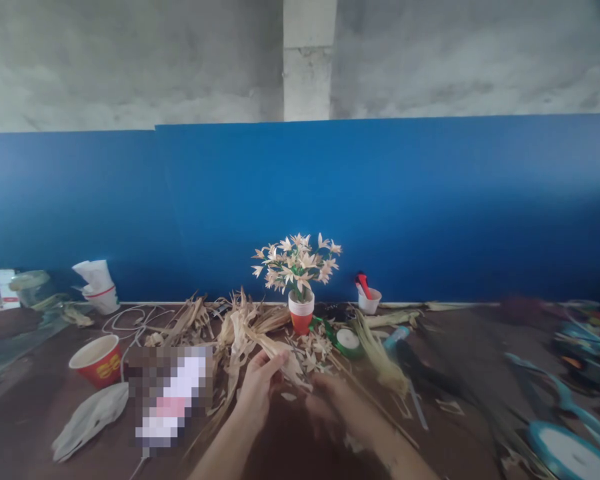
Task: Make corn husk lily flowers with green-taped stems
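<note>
My left hand (pixel 260 387) is closed on a strip of dried corn husk (pixel 280 353), pinched between thumb and fingers above the brown table (pixel 460 373). My right hand (pixel 333 403) is just to its right and smeared by motion; its fingers reach toward the same husk, and I cannot tell whether they hold anything. A heap of dried husks (pixel 230 327) lies right behind both hands. Behind that stands a small orange-and-white pot with pale husk flowers (pixel 297 263).
A red paper cup (pixel 97 360) and a pale crumpled cloth (pixel 87 420) lie at the left. A roll of green tape (pixel 347 340), a white cup with a red tool (pixel 367 297), teal scissors (pixel 560 393) and a teal tape roll (pixel 570 457) are at the right. A blue board (pixel 380 207) backs the table.
</note>
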Available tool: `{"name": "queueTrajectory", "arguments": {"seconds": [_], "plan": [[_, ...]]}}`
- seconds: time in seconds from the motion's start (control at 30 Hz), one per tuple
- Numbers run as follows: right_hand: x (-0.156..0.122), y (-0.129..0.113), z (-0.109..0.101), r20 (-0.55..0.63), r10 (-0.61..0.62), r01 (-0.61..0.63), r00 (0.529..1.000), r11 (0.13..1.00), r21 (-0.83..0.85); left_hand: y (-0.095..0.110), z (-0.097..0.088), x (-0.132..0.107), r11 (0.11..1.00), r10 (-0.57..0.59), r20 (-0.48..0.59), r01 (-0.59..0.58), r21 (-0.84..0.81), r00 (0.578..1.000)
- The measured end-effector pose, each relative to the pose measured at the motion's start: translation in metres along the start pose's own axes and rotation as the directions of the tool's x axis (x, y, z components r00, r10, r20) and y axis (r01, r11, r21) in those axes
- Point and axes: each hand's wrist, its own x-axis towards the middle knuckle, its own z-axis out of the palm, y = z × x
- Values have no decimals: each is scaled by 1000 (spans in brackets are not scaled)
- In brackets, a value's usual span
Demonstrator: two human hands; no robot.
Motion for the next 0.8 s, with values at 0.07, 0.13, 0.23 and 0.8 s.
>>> {"name": "queueTrajectory", "arguments": {"seconds": [0.07,0.13,0.23,0.8], "plan": [[0,0,0,7,-7,7,1000,1000,7,0,0,0,1000,-3,-5,3,-5,1000],[0,-2,1,-2,-11,11,1000,1000,-4,-2,-2,1,1000,-2,-17,2,-4,1000],[-1,-5,4,-34,15,-16,999,999,-36,-4,-4,3,1000,5,-25,-4,7,1000],[-3,-8,2,-107,-70,53,992,986,-156,10,-3,2,994,-82,-80,87,67,993]]}}
